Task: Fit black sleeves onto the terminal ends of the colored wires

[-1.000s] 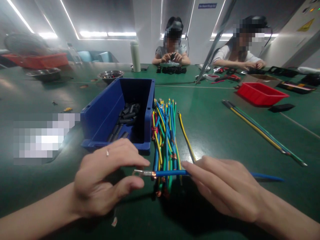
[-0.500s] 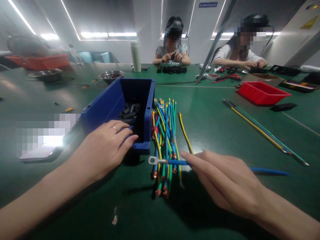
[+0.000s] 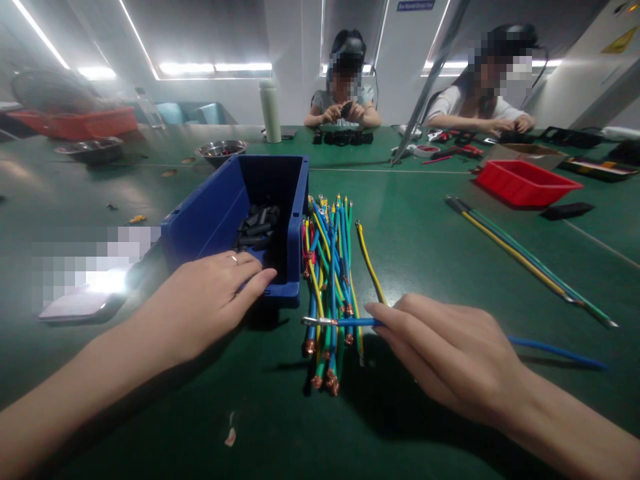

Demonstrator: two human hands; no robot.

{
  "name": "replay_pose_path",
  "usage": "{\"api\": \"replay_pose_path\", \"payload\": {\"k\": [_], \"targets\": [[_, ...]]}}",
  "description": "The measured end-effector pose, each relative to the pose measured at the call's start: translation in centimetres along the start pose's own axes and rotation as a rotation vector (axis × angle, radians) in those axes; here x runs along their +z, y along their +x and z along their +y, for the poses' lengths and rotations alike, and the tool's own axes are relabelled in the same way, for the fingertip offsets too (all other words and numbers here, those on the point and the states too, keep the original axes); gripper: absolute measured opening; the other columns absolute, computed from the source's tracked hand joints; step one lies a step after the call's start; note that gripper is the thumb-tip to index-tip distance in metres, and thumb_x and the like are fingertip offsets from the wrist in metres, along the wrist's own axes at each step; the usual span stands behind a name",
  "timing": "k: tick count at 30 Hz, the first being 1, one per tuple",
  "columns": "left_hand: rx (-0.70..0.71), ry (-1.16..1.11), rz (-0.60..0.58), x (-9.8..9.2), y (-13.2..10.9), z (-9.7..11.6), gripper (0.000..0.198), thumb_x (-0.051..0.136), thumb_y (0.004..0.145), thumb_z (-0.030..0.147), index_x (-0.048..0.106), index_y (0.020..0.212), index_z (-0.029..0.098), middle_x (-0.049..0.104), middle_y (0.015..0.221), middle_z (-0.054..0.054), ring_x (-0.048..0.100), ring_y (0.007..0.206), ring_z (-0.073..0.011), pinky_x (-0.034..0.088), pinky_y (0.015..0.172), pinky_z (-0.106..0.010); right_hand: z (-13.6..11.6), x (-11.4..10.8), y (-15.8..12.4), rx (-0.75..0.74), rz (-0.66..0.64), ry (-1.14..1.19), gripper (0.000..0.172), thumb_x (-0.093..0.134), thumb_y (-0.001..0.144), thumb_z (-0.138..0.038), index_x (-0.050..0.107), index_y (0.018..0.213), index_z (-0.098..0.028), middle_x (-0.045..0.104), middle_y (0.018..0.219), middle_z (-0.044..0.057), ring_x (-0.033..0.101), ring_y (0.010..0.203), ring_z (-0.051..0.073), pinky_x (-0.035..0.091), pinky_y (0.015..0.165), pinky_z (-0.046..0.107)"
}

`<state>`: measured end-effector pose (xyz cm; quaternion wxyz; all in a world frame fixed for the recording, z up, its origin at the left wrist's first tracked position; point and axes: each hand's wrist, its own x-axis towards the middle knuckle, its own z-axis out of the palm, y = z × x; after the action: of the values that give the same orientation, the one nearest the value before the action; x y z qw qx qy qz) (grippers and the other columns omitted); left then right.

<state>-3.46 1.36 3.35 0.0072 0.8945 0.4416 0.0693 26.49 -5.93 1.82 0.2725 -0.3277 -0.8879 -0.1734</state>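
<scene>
My right hand [image 3: 450, 353] pinches a blue wire [image 3: 350, 323] whose metal ring lug points left, just above the near end of a bundle of blue, yellow and green wires [image 3: 330, 267] on the green table. The wire's tail [image 3: 555, 348] trails off to the right behind the hand. Over the near rim of a blue bin [image 3: 235, 213] rests my left hand [image 3: 210, 300], fingers stretched toward the short black tubes [image 3: 257, 223] inside. Nothing shows in that hand.
A lone yellow wire [image 3: 370, 263] lies right of the bundle, and long wires [image 3: 520, 257] farther right. A red tray [image 3: 525, 183], a metal bowl [image 3: 220, 150] and a pale bottle [image 3: 271, 112] stand behind. Two people work at the table's far side. A flat pale object [image 3: 75, 303] lies at left.
My left hand let go of the wire's lug end and moved up to the blue bin's rim. My right hand kept the blue wire and lifted it slightly toward the bundle.
</scene>
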Motion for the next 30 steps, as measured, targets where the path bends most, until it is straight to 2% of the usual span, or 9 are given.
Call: {"api": "replay_pose_path", "payload": {"k": [5, 9, 14, 18, 21, 26, 30], "targets": [[-0.010, -0.047, 0.010, 0.2, -0.2, -0.1, 0.070, 0.012, 0.103, 0.057, 0.070, 0.096, 0.018, 0.074, 0.093, -0.011, 0.069, 0.082, -0.0279, 0.055, 0.078, -0.045, 0.1, 0.0, 0.1, 0.029, -0.016, 0.015, 0.018, 0.045, 0.099, -0.014, 0.062, 0.103, -0.010, 0.055, 0.067, 0.000, 0.043, 0.054, 0.011, 0.033, 0.048, 0.026], [-0.001, -0.094, 0.032, -0.1, -0.2, 0.0, 0.062, 0.018, 0.104, 0.056, 0.067, 0.095, 0.018, 0.072, 0.093, -0.009, 0.067, 0.081, -0.0267, 0.052, 0.076, -0.041, 0.3, 0.0, 0.1, 0.033, -0.015, 0.013, 0.018, 0.046, 0.098, -0.013, 0.063, 0.099, -0.010, 0.054, 0.066, 0.000, 0.042, 0.053, 0.011, 0.033, 0.048, 0.026], [0.017, -0.266, 0.136, -0.9, -0.1, 0.8, 0.036, 0.042, 0.102, 0.048, 0.063, 0.093, 0.020, 0.068, 0.090, -0.003, 0.064, 0.078, -0.0196, 0.048, 0.069, -0.029, 0.5, 0.0, -0.1, 0.059, -0.013, 0.001, 0.019, 0.045, 0.099, -0.015, 0.063, 0.099, -0.011, 0.057, 0.067, 0.000, 0.046, 0.053, 0.011, 0.034, 0.049, 0.025], [0.069, -0.340, 0.205, -0.9, -0.5, 1.4, 0.016, 0.052, 0.098, 0.034, 0.060, 0.101, 0.021, 0.067, 0.095, -0.002, 0.064, 0.081, -0.0178, 0.047, 0.070, -0.026, 0.5, -0.1, -0.1, 0.063, -0.003, -0.007, 0.018, 0.045, 0.099, -0.015, 0.062, 0.100, -0.011, 0.060, 0.069, 0.001, 0.048, 0.054, 0.010, 0.035, 0.049, 0.024], [0.066, -0.392, 0.260, -0.6, -0.8, 1.6, 0.016, 0.053, 0.096, 0.029, 0.057, 0.111, 0.022, 0.067, 0.100, -0.001, 0.066, 0.085, -0.0174, 0.049, 0.070, -0.024, 0.5, 0.0, 0.0, 0.063, -0.007, -0.021, 0.018, 0.044, 0.099, -0.015, 0.062, 0.101, -0.011, 0.060, 0.070, 0.001, 0.048, 0.054, 0.010, 0.035, 0.049, 0.024], [0.096, -0.482, 0.300, -0.5, -0.8, 1.8, 0.016, 0.051, 0.097, 0.023, 0.061, 0.109, 0.024, 0.069, 0.103, 0.000, 0.068, 0.092, -0.0166, 0.051, 0.080, -0.025, 0.6, 0.0, -0.1, 0.060, -0.009, -0.028, 0.018, 0.046, 0.099, -0.015, 0.063, 0.101, -0.011, 0.061, 0.070, 0.002, 0.049, 0.055, 0.011, 0.035, 0.050, 0.025], [0.065, -0.592, 0.232, -1.0, -0.7, 1.4, 0.016, 0.053, 0.095, 0.023, 0.067, 0.102, 0.027, 0.073, 0.099, 0.002, 0.070, 0.090, -0.0161, 0.054, 0.068, -0.020, 0.6, 0.0, -0.2, 0.058, -0.009, -0.023, 0.017, 0.047, 0.098, -0.014, 0.063, 0.102, -0.010, 0.061, 0.071, 0.002, 0.049, 0.056, 0.011, 0.036, 0.051, 0.025]]}}
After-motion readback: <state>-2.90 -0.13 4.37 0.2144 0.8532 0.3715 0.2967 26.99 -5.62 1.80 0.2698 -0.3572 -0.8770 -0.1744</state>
